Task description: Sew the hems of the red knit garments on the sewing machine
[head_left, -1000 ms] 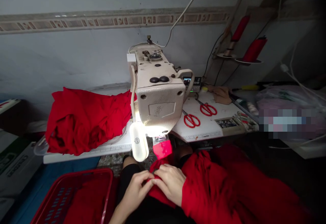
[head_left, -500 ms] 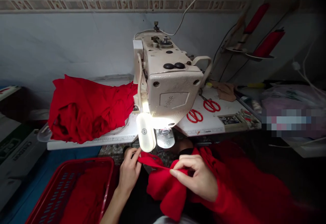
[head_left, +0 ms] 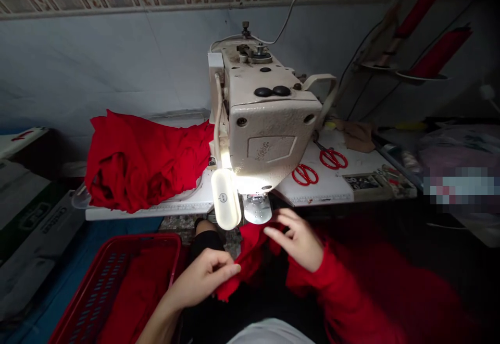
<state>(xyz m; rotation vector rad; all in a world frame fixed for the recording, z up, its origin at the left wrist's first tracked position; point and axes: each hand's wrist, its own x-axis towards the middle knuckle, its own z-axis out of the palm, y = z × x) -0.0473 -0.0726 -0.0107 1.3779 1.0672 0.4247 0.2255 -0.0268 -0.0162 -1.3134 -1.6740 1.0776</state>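
A small piece of red knit cloth [head_left: 250,254] hangs in front of the sewing machine [head_left: 269,125], below its metal presser foot [head_left: 257,209]. My left hand [head_left: 203,277] is shut on the lower end of this cloth, pinching it between thumb and fingers. My right hand [head_left: 294,240] is up by the cloth's top edge, its fingers apart and holding nothing. A long red garment [head_left: 351,292] lies across my lap to the right, partly lost in shadow. Nothing lies under the presser foot.
A red plastic basket [head_left: 117,281] of red cloth sits at lower left. A heap of red fabric [head_left: 140,161] lies on the white sewing table [head_left: 332,195], beside red-handled scissors [head_left: 304,174] and a second pair [head_left: 333,159]. A white lamp [head_left: 225,198] hangs near the needle.
My right hand has let go of the cloth and opened. My left hand has dropped lower and closer to me with the cloth's end. The view has shifted slightly.
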